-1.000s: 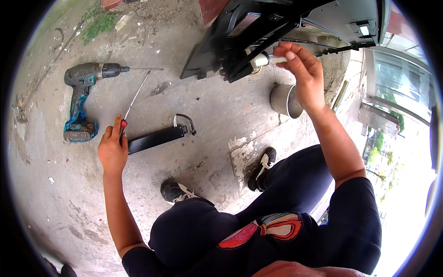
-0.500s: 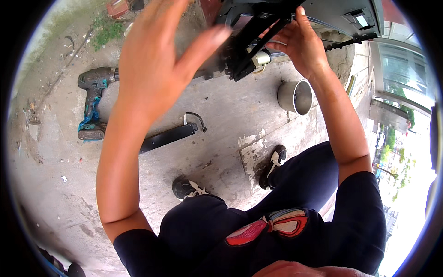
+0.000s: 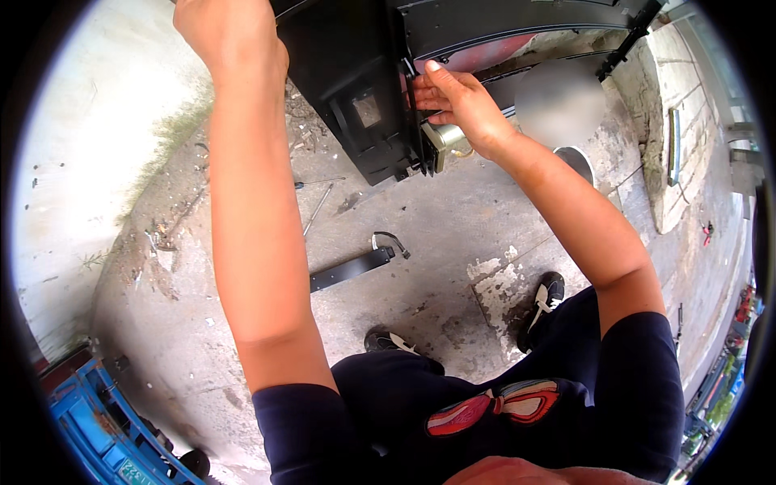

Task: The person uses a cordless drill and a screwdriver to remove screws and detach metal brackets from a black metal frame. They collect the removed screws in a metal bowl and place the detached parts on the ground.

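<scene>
My left hand (image 3: 230,32) is raised at the top edge of the view, by the upper left of a black metal panel (image 3: 323,65). Its fingers run out of the picture, so their grip does not show. With thumb up and fingers stretched apart, my right hand (image 3: 465,105) reaches to the panel's right edge; some fingertips pass behind a black bar (image 3: 411,105) there. Just below that hand sits a pale metallic cylinder (image 3: 446,139) on a bracket. More black metal casing (image 3: 501,24) extends to the upper right.
On the concrete lie a long black strip (image 3: 352,269) with a cable (image 3: 394,241) and a thin rod (image 3: 318,210). A metal pot (image 3: 577,162) shows partly beneath a blurred round patch. A white wall (image 3: 89,129) rises at left; a blue vehicle (image 3: 101,424) stands lower left.
My left hand, spread open before, has moved up and left. The black panel now covers more of the upper middle. The view has shifted left; the drill is out of sight.
</scene>
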Demonstrator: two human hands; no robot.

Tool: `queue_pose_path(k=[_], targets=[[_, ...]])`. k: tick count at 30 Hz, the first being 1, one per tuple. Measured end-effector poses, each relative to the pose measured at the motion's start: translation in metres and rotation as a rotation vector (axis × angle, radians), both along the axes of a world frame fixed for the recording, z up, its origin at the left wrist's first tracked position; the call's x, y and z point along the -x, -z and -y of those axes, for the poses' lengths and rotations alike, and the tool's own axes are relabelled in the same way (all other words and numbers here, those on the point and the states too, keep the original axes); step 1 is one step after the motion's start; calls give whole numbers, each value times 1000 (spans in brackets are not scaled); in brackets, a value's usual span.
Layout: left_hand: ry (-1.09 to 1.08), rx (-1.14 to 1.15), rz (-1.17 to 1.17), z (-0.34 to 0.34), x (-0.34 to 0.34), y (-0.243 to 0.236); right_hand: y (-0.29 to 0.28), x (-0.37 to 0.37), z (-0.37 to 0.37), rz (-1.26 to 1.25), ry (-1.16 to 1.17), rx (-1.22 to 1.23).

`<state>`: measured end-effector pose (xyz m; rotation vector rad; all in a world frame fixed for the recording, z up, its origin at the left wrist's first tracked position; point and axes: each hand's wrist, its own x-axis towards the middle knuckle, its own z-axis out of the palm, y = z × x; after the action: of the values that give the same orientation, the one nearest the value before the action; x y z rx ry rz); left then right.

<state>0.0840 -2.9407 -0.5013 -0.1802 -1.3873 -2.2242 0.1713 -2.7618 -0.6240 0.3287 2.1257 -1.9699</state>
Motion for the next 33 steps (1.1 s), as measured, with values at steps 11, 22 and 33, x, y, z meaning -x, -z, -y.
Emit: queue_pose_path(k=[11,22,33], targets=[[-217,12,-62,-13,-15,-3,-50,-32,-61,-105,44,7],[79,294,-164,4,-112,-9,-203,-67,-96,41,134,316],[648,388,-14,42,-146,37,-208,-146,-83,261,812,174]])
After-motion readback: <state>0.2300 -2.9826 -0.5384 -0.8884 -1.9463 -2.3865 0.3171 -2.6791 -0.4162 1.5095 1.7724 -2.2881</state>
